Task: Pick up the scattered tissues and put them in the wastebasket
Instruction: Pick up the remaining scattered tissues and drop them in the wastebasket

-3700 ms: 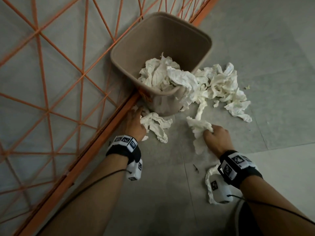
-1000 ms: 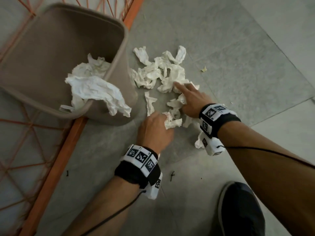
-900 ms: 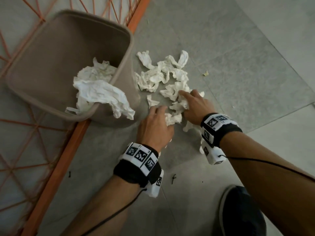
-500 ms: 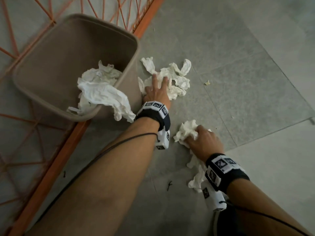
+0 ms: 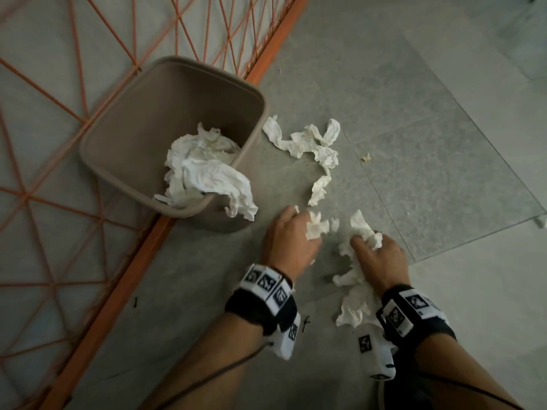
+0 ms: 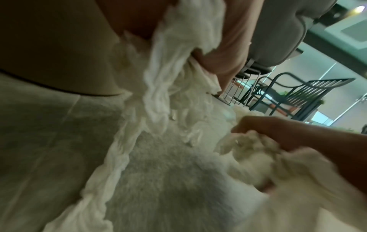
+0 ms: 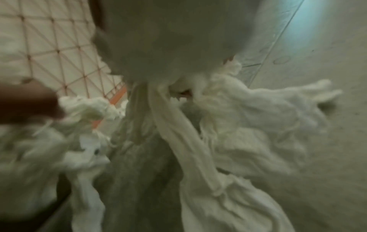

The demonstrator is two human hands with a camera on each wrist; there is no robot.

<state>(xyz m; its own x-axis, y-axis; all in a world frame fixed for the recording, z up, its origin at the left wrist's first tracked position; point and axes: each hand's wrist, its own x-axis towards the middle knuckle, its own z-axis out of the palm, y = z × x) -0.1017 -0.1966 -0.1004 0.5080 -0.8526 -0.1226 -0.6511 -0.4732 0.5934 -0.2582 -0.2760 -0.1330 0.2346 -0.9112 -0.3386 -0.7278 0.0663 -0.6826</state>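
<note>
Head view: left hand (image 5: 288, 242) low over floor (image 5: 414, 84), fingers curled around tissue wad (image 5: 316, 227); right hand (image 5: 381, 260) knuckles-up, fingers clutching tissue bunch (image 5: 362, 235); wastebasket (image 5: 142, 113) beside.

We see dim, flat indoor light from the head camera; the gray floor (image 5: 414, 119) looks murky and shadows are soft. Its corners darken and the orange frame (image 5: 165, 232) bows with wide-angle distortion. Both wrist views are smeared. In the left one the tissues (image 6: 164, 81) are blurred, while a brighter window glow sits behind the chair (image 6: 298, 97) at right. In the right one everything is soft, with a pale blue glare on the floor at upper right.
</note>
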